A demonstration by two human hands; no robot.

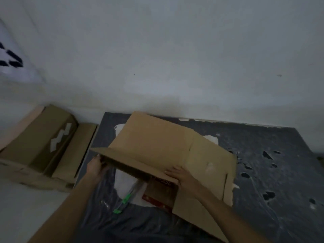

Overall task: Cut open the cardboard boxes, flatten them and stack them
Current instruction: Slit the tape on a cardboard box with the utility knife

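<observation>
A brown cardboard box point(157, 142), cut open and partly folded, lies on a dark worn table point(273, 174). My left hand point(95, 166) grips the left corner of its raised front flap. Flat on the cardboard near the flap's right end rests my right hand point(180, 175), fingers straight. Beneath the flap lie a cutter with green parts point(126, 200) and a dark red printed card point(160, 193), both partly hidden. A stack of flattened boxes point(40, 144) sits to the left by the wall.
A white wall point(175, 58) runs close behind the table. The table's dark covering is torn, with white patches and holes on the right side. A pale floor or ledge point(21, 204) shows at the lower left.
</observation>
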